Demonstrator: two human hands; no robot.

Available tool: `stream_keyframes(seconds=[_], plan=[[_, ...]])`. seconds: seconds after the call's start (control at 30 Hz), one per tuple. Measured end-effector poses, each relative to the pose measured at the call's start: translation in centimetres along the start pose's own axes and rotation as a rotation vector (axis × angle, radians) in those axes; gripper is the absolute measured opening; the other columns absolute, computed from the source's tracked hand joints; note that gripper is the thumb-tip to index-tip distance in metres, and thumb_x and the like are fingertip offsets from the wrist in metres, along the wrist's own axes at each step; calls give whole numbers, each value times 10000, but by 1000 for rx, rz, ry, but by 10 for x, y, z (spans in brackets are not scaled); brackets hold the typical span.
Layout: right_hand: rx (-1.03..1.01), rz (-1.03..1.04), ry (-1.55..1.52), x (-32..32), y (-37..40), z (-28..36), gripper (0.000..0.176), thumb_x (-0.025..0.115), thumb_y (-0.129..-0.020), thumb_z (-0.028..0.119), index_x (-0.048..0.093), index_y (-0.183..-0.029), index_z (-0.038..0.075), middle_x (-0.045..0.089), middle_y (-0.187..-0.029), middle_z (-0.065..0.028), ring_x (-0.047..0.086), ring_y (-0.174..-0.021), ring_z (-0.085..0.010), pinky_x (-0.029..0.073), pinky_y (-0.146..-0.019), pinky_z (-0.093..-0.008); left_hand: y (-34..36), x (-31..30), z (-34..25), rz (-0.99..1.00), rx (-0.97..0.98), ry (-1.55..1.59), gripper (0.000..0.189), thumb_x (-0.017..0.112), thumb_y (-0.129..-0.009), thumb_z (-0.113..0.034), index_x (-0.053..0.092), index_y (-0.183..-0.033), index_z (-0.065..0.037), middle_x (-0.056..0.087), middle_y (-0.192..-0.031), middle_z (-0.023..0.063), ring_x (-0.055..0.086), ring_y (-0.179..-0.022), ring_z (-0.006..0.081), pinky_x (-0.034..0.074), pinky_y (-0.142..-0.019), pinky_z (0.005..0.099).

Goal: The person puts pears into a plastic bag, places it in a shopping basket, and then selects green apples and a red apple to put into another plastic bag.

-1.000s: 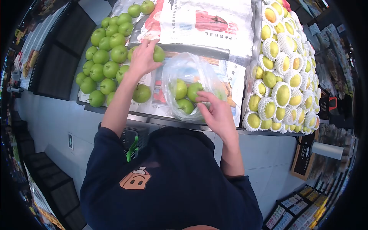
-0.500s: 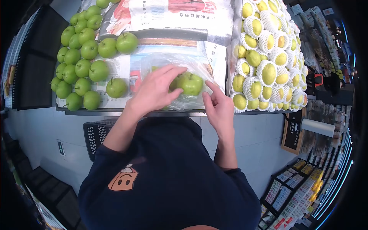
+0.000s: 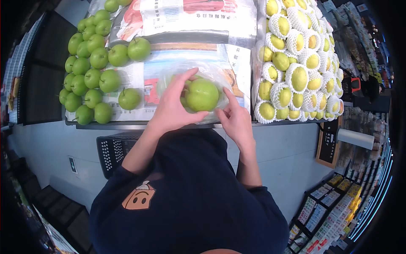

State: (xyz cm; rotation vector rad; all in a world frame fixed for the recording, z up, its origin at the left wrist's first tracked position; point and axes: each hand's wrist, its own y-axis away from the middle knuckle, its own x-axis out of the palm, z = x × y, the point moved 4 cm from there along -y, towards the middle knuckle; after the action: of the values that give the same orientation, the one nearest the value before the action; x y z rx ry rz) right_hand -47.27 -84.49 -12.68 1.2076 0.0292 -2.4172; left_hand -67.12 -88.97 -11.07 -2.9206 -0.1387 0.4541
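Note:
A large green apple (image 3: 202,95) sits between my hands, over a clear plastic bag (image 3: 218,72) with more green fruit partly showing inside. My left hand (image 3: 172,106) curves round the apple's left side, thumb beneath it and fingers above, gripping it. On the right, my right hand (image 3: 236,122) is at the bag's edge, its thumb and forefinger close to the apple. Its other fingers are curled, and whether it pinches the plastic cannot be made out. Newspaper (image 3: 152,65) lies under the bag.
Rows of green apples (image 3: 99,58) stand on the display's left side. Yellow-green pears in white foam nets (image 3: 297,79) are piled on the right, behind a clear divider. A black crate (image 3: 111,153) is on the floor below the display's edge.
The apple has come up out of the bag's middle and looks larger, with my left hand now round it. My right hand has shifted slightly down and left. The view has moved a little.

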Motion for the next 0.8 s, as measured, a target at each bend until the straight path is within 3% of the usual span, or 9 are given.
stream_keyframes(seconds=[0.13,0.23,0.33,0.43,0.53,0.63,0.77,0.8], plan=[[-76,-101,-127,-3,2,3,511,709,-870,136,576,-1361,90,621,-643,-104,643,-589,-283,505,-606,-398,14,-12,35,-28,-205,980,915,788,-815,-485,368,-1500,-45,522,-1370,195,610,-1160,305,544,-932,435],[-130,-123,-198,-6,2,12,448,709,-872,104,620,-1310,77,609,-633,-98,624,-559,-235,499,-581,-361,28,-19,46,74,-247,1340,851,712,-879,-508,363,-1478,-13,588,-1298,184,605,-1202,308,619,-809,409],[-161,-133,-295,-9,1,23,370,703,-875,48,659,-1242,39,599,-633,-94,600,-547,-172,484,-553,-318,31,-29,39,128,-213,1233,853,684,-910,-502,295,-1504,-30,546,-1344,188,611,-1198,314,649,-750,407],[-235,-191,-354,-8,0,31,330,707,-868,22,681,-1198,27,610,-661,-86,577,-540,-144,463,-532,-294,36,-39,28,23,-204,1069,792,647,-945,-469,270,-1510,-63,486,-1399,180,603,-1209,328,647,-803,439],[-348,-291,-352,-13,2,43,285,714,-859,1,706,-1143,23,613,-690,-67,538,-530,-112,432,-509,-269,44,-51,30,-80,-228,1112,739,554,-996,-475,219,-1540,-103,395,-1487,188,577,-1240,373,648,-796,487],[-508,-421,-318,-26,8,60,218,716,-851,-24,721,-1066,13,606,-707,-47,498,-531,-83,401,-495,-247,41,-73,35,-211,-294,1117,649,524,-1020,-435,261,-1514,-107,404,-1483,179,544,-1278,356,641,-785,510],[-638,-438,-344,-32,11,78,209,711,-855,-21,708,-1062,7,634,-755,-77,564,-579,-118,448,-532,-260,35,-101,39,-358,-103,520,543,696,-916,-183,440,-1387,-90,539,-1327,132,577,-1206,260,531,-972,426],[-657,-420,-353,-30,8,82,212,709,-855,-20,703,-1065,8,643,-773,-87,588,-595,-134,465,-544,-268,31,-108,31,-379,-31,361,535,733,-830,-89,508,-1315,-74,580,-1276,130,577,-1191,255,472,-1027,384]])
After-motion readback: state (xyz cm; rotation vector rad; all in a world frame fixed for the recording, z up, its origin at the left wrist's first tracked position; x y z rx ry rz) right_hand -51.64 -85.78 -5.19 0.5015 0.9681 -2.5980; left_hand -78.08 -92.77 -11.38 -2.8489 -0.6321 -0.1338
